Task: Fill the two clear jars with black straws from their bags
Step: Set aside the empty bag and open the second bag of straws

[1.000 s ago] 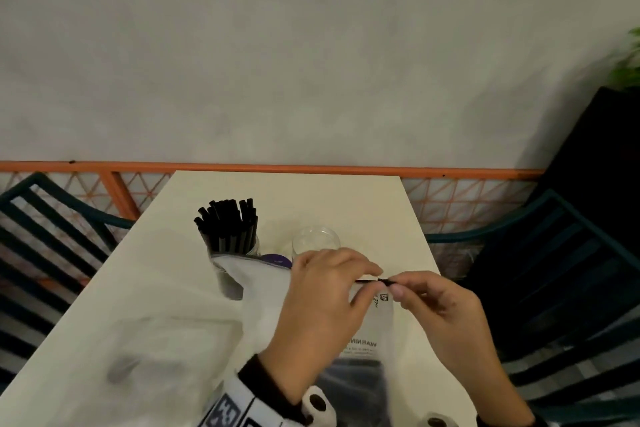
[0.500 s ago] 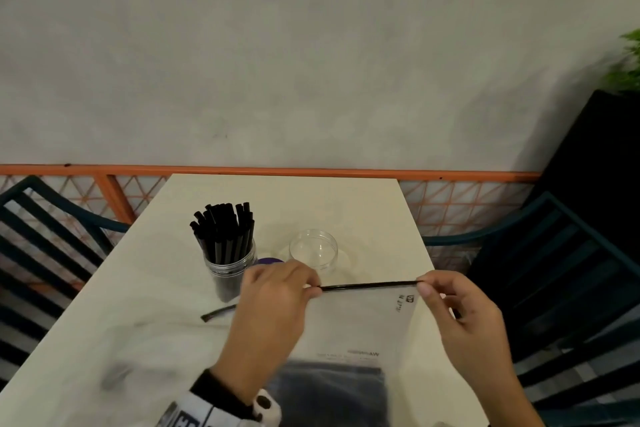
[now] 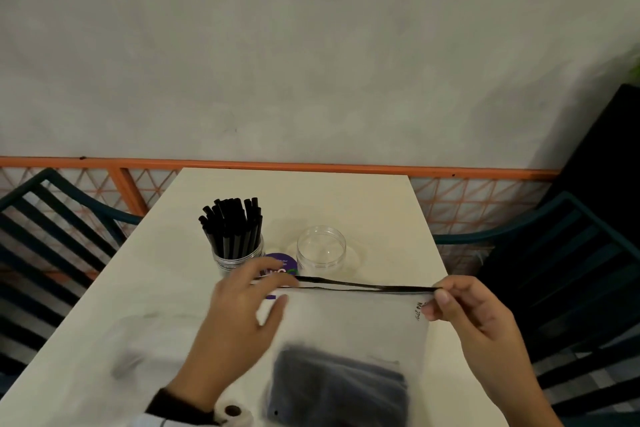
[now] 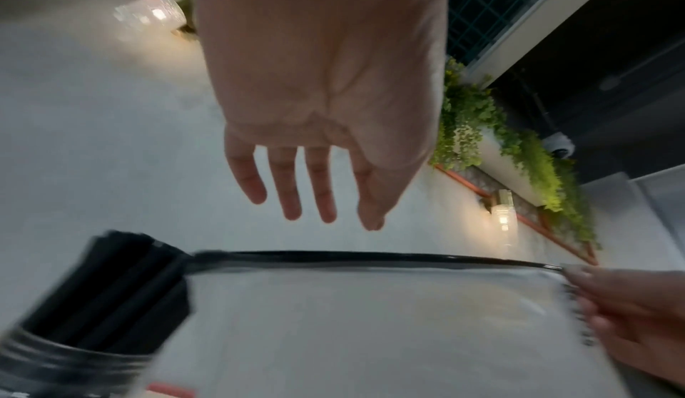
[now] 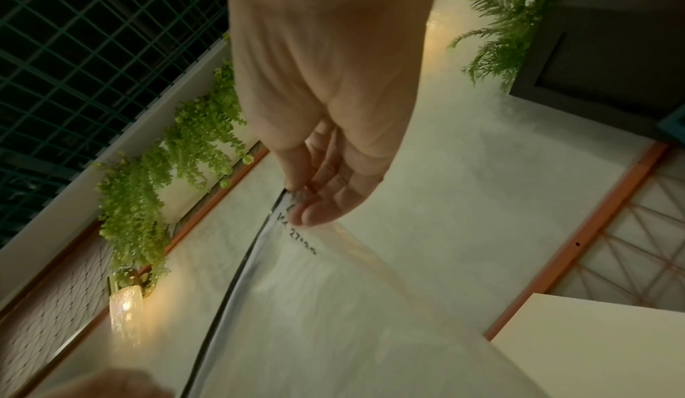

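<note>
A clear zip bag (image 3: pixel 349 322) hangs upright over the table, with a bundle of black straws (image 3: pixel 339 385) in its bottom. My right hand (image 3: pixel 434 298) pinches the bag's top right corner at the end of the black zip strip (image 3: pixel 363 286), whose two lips are slightly parted. My left hand (image 3: pixel 277 295) hovers at the strip's left end with its fingers (image 4: pixel 289 193) straight, holding nothing. Behind the bag stand a clear jar (image 3: pixel 237 258) packed with black straws (image 3: pixel 232 225) and an empty clear jar (image 3: pixel 321 251). The right wrist view shows the pinch (image 5: pixel 296 199) on the corner.
A limp empty plastic bag (image 3: pixel 121 350) lies on the white table (image 3: pixel 311 198) at front left. A purple round lid (image 3: pixel 280 265) sits between the jars. Dark slatted chairs stand at the left (image 3: pixel 52 218) and right (image 3: pixel 571 253). An orange rail (image 3: pixel 311 166) runs behind.
My left hand slid left along the zip strip, then let go and spread its fingers. The bag's top stretched out wide and its lips parted. My right hand kept its pinch.
</note>
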Motion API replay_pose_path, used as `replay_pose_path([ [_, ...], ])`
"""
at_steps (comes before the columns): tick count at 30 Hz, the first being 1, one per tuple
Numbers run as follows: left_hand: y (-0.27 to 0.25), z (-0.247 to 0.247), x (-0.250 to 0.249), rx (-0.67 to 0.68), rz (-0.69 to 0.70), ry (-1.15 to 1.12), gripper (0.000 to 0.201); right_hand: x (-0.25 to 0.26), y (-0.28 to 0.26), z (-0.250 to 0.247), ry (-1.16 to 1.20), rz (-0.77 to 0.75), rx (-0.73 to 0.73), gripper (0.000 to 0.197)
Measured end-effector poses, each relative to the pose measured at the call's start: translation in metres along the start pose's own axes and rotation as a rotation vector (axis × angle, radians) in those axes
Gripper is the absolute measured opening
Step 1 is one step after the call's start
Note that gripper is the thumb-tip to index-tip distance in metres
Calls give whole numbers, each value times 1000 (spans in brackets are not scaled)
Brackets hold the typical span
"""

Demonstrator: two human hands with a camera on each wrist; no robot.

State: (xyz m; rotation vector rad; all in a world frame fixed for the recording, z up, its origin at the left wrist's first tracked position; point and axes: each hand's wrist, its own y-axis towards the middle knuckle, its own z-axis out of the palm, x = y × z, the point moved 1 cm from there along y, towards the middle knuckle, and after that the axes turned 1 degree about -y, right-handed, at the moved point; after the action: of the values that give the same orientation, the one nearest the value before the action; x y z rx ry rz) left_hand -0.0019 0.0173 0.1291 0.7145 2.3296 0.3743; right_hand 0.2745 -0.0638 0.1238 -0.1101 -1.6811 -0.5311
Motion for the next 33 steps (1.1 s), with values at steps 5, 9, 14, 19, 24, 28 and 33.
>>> replay_pose_path([
  [5, 11, 34, -27, 90, 19, -29, 26, 2, -4, 2, -1, 7, 47, 7],
  [9, 18, 38, -15, 53, -91, 120, 44, 8, -8, -4, -14, 9, 36, 11],
  [14, 17, 23, 5, -99, -421, 217, 17, 4, -7, -9, -38, 89, -46, 7],
  [19, 21, 18, -6, 27, -577, -340, 27, -7, 3, 10, -424, 156, -127, 17],
  [24, 16, 19, -8, 79, -788, -1070, 41, -18, 9, 16, -540, 156, -98, 22],
  [28, 14, 19, -18, 154, -844, -1474, 19, -29, 6, 36, -692, 175, 124, 28],
  [33, 10, 14, -12, -25, -687, -1176, 25, -35, 16, 32, -831, 147, 70, 16],
])
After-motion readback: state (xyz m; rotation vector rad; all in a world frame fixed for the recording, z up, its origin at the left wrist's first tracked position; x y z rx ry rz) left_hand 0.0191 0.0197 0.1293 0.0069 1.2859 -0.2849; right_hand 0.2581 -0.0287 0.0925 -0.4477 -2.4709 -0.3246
